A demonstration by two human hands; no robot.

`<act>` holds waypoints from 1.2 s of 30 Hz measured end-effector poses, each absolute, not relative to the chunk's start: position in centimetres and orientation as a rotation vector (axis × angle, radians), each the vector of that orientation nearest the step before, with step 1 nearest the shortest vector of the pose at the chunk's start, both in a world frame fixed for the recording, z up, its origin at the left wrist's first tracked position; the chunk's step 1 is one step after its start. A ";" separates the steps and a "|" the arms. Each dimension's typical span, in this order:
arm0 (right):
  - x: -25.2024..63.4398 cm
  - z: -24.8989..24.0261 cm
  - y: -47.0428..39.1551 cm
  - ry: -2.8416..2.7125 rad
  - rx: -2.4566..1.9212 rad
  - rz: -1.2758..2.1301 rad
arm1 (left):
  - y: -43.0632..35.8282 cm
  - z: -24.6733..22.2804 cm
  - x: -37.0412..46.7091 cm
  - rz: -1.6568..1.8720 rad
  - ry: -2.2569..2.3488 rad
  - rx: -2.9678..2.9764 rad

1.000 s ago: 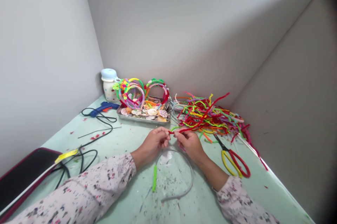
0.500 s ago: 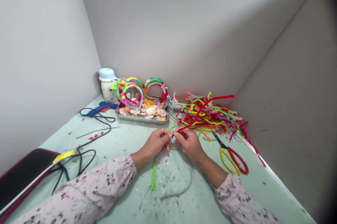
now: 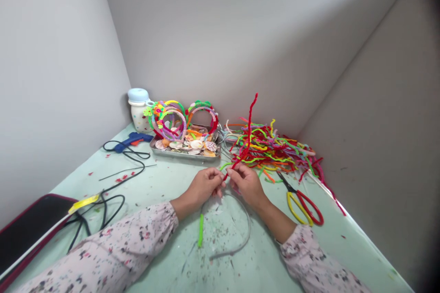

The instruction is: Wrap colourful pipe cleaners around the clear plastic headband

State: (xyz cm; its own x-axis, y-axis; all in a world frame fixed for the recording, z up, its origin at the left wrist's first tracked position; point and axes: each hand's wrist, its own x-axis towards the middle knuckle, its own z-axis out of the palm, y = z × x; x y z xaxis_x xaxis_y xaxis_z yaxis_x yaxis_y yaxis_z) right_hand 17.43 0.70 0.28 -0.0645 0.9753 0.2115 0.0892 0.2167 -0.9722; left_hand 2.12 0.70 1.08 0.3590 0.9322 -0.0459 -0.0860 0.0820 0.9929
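Observation:
In front of me, a long red pipe cleaner [image 3: 249, 135] rises from between my two hands, its top end pointing up. My right hand [image 3: 246, 184] is closed, thumb and finger pinching it near the bottom. The fingertips of my left hand [image 3: 205, 186] are pinched at its short lower end. Just below the hands is a thin grey headband [image 3: 248, 224], one end covered by a green sleeve-like wrap [image 3: 200, 231]. Whether the fingers also touch the headband is hidden. A green pipe cleaner [image 3: 225, 165] lies just beyond the fingertips.
A heap of coloured pipe cleaners [image 3: 275, 148] lies back right, with scissors [image 3: 304, 208] nearer me. Wrapped headbands [image 3: 178, 121] stand on a metal tray [image 3: 185, 157] of shells. Left are a glue gun [image 3: 129, 141], a lidded cup [image 3: 140, 116], black cable [image 3: 120, 183] and a dark case [image 3: 30, 226].
The red pipe cleaner has swung from slanting far to the right to standing nearly upright. My right fingers have shifted slightly; both hands stay in about the same place.

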 end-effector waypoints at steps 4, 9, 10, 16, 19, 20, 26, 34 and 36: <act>17.5 0.5 0.7 -1.425 -1.097 1.055 | 0.8 0.9 2.1 0.941 0.882 1.247; 17.4 0.6 0.6 -1.409 -1.117 1.091 | 0.8 0.6 2.1 0.936 0.879 1.270; 17.4 0.6 0.6 -1.409 -1.117 1.089 | 0.8 0.6 2.0 0.935 0.879 1.275; 17.5 0.5 0.8 -1.409 -1.103 1.090 | 0.5 0.8 1.9 0.949 0.823 1.335; 17.5 0.5 0.8 -1.407 -1.101 1.106 | 0.4 0.8 1.9 0.962 0.817 1.332; 17.5 0.5 0.8 -1.400 -1.099 1.111 | 0.4 0.8 1.9 0.970 0.820 1.314; 17.5 0.6 0.7 -1.354 -1.076 1.126 | 0.7 0.8 1.9 1.000 0.827 1.186; 17.4 0.7 0.6 -1.337 -1.091 1.094 | 0.9 1.1 1.7 1.023 0.760 0.965; 17.4 0.6 0.6 -1.335 -1.093 1.084 | 0.9 1.2 1.6 1.045 0.748 0.923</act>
State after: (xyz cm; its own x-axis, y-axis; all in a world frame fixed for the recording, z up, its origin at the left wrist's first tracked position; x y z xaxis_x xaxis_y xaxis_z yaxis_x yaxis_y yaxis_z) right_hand 17.35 0.63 0.65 -0.0330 0.9846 0.1716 0.0347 0.1728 -0.9844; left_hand 1.64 0.87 1.24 0.3329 0.9393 -0.0831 -0.3817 0.2148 0.8990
